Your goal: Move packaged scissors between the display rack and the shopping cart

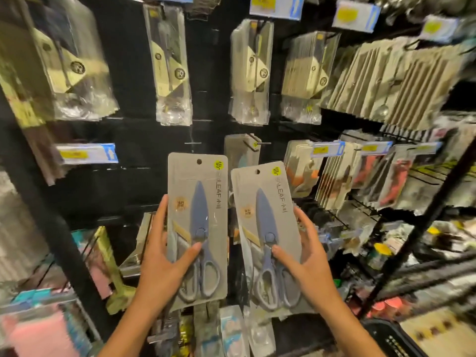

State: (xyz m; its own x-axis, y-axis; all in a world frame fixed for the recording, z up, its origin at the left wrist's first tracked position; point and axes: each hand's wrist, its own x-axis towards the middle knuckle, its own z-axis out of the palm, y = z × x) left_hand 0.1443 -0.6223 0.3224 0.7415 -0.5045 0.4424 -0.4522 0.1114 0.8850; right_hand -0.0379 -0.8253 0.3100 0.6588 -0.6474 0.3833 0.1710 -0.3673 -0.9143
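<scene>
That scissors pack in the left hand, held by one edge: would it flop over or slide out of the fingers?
The left pack probably stays fairly stiff: it stands straight above the left hand, gripped only low down. Its glossy face looks slippery, so the thumb pressed at the pivot likely helps. The scissors' handles sit low, so it seems bottom-heavy and unlikely to tip.

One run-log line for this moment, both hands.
left hand: holds left scissors pack | right hand: holds right scissors pack | both upright before display rack

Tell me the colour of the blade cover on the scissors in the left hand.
Muted blue-grey blade cover, seen in the head view.
</scene>
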